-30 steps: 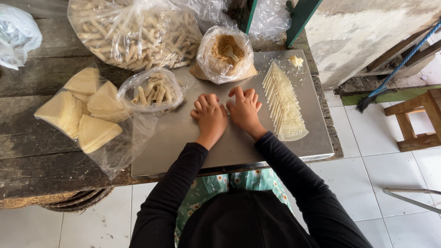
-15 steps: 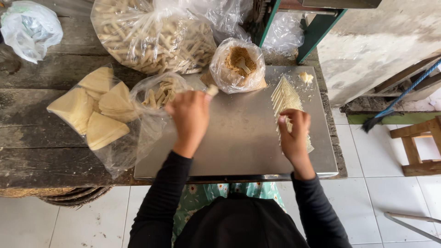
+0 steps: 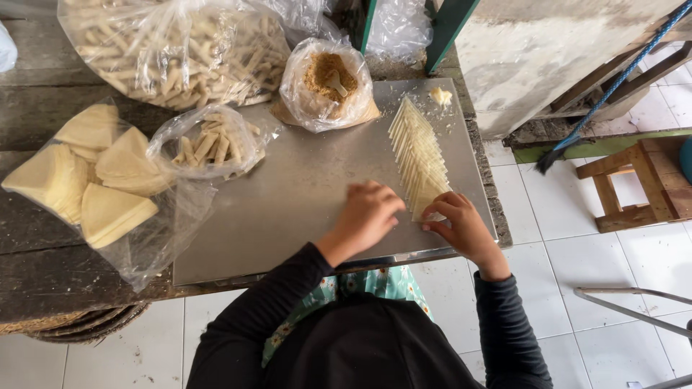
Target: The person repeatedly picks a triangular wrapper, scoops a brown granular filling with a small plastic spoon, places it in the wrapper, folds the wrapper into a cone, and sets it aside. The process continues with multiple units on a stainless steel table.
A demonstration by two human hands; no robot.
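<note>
A row of pale triangular pastry sheets [image 3: 418,155] lies overlapped along the right side of a steel tray [image 3: 303,187]. My right hand [image 3: 465,230] pinches the nearest sheet at the row's near end. My left hand [image 3: 367,216] rests beside it on the tray, fingers curled toward the same sheet. A clear bag of brown crumbly filling [image 3: 326,83] with a spoon stands at the tray's far edge. A small open bag of rolled pastry sticks [image 3: 213,144] sits at the tray's left.
A big bag of rolled sticks [image 3: 180,50] lies at the back. A bag of folded triangular sheet stacks [image 3: 94,180] lies left on the wooden table [image 3: 43,108]. A wooden stool [image 3: 634,184] and a broom [image 3: 605,94] stand right on white tiles.
My left hand came back from the small bag of sticks to the near end of the sheet row. My right hand stays at the row's near end.
</note>
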